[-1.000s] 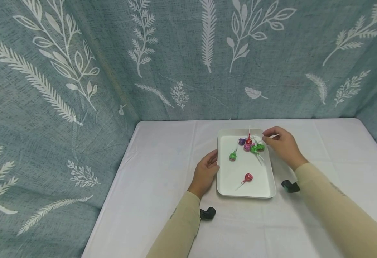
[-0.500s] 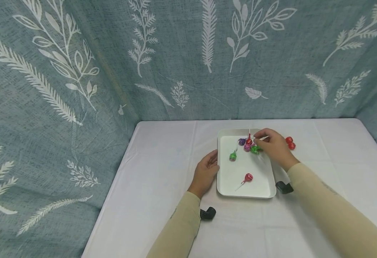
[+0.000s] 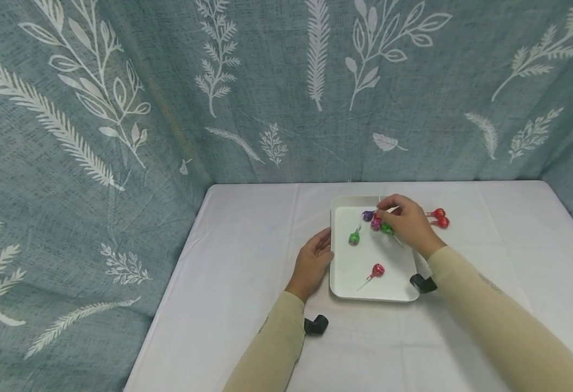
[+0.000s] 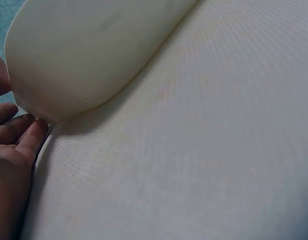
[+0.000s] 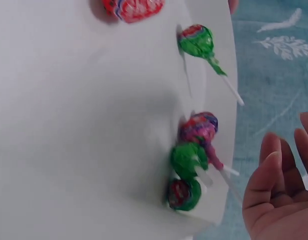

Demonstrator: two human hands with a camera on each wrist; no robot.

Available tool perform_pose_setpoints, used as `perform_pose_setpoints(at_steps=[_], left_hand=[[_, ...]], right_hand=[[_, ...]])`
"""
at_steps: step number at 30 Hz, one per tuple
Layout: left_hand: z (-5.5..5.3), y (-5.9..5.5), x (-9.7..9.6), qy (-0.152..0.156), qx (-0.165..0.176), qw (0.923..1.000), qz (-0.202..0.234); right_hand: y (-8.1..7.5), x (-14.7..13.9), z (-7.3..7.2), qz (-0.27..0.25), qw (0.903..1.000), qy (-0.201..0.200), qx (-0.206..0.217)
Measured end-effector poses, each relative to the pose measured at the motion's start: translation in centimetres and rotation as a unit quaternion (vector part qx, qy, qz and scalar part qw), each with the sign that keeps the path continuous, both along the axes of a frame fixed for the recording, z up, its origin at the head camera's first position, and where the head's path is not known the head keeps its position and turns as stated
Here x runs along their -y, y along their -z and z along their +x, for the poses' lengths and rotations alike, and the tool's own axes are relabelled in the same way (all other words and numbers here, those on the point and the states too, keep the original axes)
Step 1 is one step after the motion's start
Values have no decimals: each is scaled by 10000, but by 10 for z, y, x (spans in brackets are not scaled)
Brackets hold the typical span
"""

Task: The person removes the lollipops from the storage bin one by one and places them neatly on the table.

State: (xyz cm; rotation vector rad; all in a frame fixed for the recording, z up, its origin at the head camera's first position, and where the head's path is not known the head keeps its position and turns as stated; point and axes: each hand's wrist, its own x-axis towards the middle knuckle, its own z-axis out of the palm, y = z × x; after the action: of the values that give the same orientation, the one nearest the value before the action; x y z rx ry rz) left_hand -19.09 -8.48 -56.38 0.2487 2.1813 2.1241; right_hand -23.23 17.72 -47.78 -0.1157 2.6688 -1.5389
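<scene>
In the head view, the left hand (image 3: 310,261) holds the rim of the tray (image 3: 347,277) on the surface (image 3: 237,305). The right hand (image 3: 407,223) is over the tray's far end, fingers bent, covering part of a red lollipop (image 3: 376,216); whether it has hold of it, I cannot tell. I'd pinch the stick and lift straight up, clear of its neighbours. Also inside: one purple lollipop (image 3: 367,215), one pink lollipop (image 3: 375,225), and a second red near the front; outside right lie two red lollipops (image 3: 441,218).

Left wrist: thumb and fingertips pinch the tray's edge; a light hold should do.

Right wrist: three green lollipops (image 5: 196,41), one apart, two touching. Thumb and forefinger sit close, nothing plainly between.
</scene>
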Motion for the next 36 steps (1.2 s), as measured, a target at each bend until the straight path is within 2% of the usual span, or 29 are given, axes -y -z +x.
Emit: perform_pose_setpoints(at_steps=[11, 18, 29, 36], left_hand=[[1, -1, 0, 11, -56, 9999, -103], [2, -1, 1, 28, -96, 9998, -183], [3, -1, 3, 75, -47, 9999, -71], [2, 2, 4, 103, -30, 9999, -57]], right_hand=[[17, 17, 0, -120, 9997, -171, 84], [24, 27, 1, -38, 9995, -324, -45], [35, 38, 1, 121, 9989, -434, 85], [42, 42, 2, 175, 9965, -756, 299]])
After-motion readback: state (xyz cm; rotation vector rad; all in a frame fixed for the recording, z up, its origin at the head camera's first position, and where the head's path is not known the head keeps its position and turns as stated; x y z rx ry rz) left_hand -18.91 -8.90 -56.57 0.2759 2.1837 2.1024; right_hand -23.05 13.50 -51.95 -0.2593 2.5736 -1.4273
